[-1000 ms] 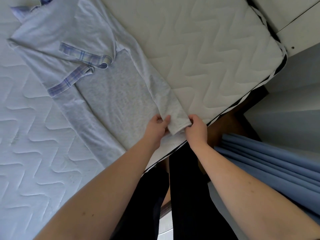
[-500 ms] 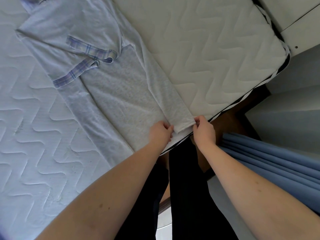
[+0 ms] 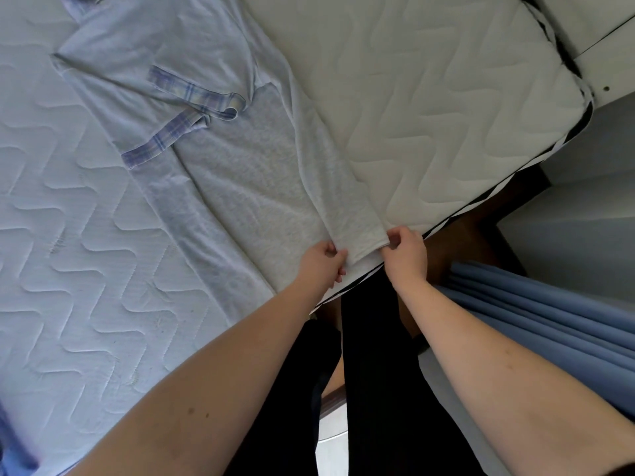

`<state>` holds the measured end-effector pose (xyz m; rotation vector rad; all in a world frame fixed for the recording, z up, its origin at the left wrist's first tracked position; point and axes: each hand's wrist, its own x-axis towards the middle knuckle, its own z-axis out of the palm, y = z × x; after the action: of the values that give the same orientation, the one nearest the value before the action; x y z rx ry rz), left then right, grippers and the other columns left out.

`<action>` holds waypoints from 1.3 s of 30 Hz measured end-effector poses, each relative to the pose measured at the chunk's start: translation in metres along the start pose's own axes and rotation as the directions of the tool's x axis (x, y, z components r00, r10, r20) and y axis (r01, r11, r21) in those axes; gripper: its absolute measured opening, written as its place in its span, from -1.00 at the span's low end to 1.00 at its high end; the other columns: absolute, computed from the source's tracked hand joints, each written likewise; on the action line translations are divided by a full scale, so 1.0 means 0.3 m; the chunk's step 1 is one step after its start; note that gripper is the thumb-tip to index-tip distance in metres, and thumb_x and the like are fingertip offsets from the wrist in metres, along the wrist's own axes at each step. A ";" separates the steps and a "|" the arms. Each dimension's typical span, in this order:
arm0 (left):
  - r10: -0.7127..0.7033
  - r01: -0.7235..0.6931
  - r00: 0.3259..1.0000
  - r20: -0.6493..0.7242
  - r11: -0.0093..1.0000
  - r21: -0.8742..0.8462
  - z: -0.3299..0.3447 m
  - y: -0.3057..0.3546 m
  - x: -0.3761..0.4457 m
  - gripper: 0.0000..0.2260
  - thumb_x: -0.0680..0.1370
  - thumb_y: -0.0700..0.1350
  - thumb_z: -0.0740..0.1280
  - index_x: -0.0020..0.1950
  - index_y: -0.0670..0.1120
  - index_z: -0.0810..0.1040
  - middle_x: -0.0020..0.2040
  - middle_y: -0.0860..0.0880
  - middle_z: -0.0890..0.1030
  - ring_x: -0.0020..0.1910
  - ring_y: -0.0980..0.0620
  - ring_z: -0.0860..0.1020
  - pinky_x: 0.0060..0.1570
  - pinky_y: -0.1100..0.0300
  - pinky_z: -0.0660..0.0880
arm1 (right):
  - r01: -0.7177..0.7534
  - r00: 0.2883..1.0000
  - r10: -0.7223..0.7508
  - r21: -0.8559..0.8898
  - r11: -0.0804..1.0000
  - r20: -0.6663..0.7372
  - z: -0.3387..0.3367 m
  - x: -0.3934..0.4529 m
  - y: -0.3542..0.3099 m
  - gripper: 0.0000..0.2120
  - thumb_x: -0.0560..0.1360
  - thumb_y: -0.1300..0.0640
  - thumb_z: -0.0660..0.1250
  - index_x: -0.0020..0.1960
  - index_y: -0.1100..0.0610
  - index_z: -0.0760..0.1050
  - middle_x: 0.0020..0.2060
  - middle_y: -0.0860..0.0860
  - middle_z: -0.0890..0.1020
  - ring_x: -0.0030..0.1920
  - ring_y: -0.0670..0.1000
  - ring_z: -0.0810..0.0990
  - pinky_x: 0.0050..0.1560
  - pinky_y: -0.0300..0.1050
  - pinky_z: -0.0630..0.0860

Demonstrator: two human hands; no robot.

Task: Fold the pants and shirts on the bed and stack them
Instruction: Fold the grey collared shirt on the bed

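Left hand (image 3: 321, 266) pinching the near hem corner of the gray shirt (image 3: 240, 173), fingers curled on the cloth; right hand (image 3: 405, 250) gripping the other corner of the same folded end, thumb and fingers closed on it. Both at the mattress (image 3: 446, 97) edge, lower centre of the frame. Pale gray knit, soft and faintly wrinkled, with plaid blue-and-yellow trim (image 3: 192, 108) looped at the neck, one sleeve folded in along the right side. Lying flat on the quilted surface, long axis running diagonally from the neck at upper left down to the hem at lower centre, hem toward the person. Compared with half a second back, gripped end pulled slightly nearer the edge and drawn straighter, hands set a little wider apart. Blue curtain (image 3: 549, 314) hanging at lower right, dark trousers (image 3: 378, 389) below the arms.
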<state>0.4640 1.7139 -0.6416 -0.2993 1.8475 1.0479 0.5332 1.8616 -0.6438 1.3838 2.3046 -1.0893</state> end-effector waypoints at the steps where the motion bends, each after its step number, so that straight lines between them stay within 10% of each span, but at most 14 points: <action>1: -0.003 0.003 1.000 -0.010 1.000 0.008 -0.007 -0.010 0.002 -0.86 0.59 -0.07 0.33 -0.13 -0.08 0.47 -0.42 -0.03 0.54 -0.58 0.13 0.43 -0.56 0.26 0.35 | 0.002 1.000 -0.003 -0.024 1.000 -0.008 0.001 -0.001 -0.003 -0.87 0.48 0.17 0.33 0.03 0.10 0.53 0.02 0.06 0.51 -0.01 0.10 0.54 0.02 -0.06 0.44; 15: 0.120 -0.095 0.991 -0.065 0.950 0.298 -0.087 0.040 0.084 -0.66 0.57 0.12 0.29 -0.29 -0.08 0.42 -0.51 0.03 0.55 -0.61 0.17 0.46 -0.47 0.31 0.38 | -0.042 0.981 0.033 -0.040 0.998 -0.189 -0.011 -0.026 -0.095 -0.65 0.44 0.31 0.30 0.21 0.13 0.43 0.16 0.09 0.46 0.18 0.14 0.45 0.21 0.07 0.37; 25: 0.112 -0.200 0.931 -0.348 0.953 -0.226 -0.377 0.319 0.318 -0.83 0.62 -0.10 0.25 0.05 -0.17 0.55 -0.18 -0.08 0.67 -0.33 0.05 0.62 -0.16 0.10 0.62 | 0.427 0.904 -0.426 0.021 0.904 -0.014 0.096 0.103 -0.414 -0.71 0.49 0.32 0.26 0.20 0.20 0.51 0.08 0.11 0.55 0.10 0.13 0.51 0.17 0.02 0.45; 30: 0.003 -0.104 0.987 -0.163 0.781 -0.615 -0.459 0.488 0.406 -0.80 0.65 -0.12 0.24 0.18 -0.24 0.46 0.00 -0.16 0.62 -0.13 0.02 0.63 -0.11 0.25 0.61 | 0.385 0.920 -0.391 0.108 0.916 0.035 0.143 0.179 -0.527 -0.73 0.53 0.30 0.23 0.19 0.16 0.53 0.07 0.06 0.58 0.02 0.01 0.55 0.01 -0.31 0.35; 39: 0.025 -0.101 0.975 -0.221 0.936 -0.338 -0.441 0.708 0.559 -0.80 0.59 -0.09 0.35 0.00 -0.23 0.56 -0.20 -0.15 0.55 -0.27 -0.05 0.52 -0.11 0.08 0.58 | 0.443 0.893 -0.445 0.042 0.895 0.067 0.127 0.302 -0.578 -0.78 0.56 0.33 0.24 0.16 0.21 0.54 0.03 0.10 0.60 0.08 0.08 0.55 0.13 -0.14 0.44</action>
<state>0.1696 1.7780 -0.6445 -0.5844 1.8632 1.4375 0.3344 1.8469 -0.6372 0.8145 2.6294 -1.2689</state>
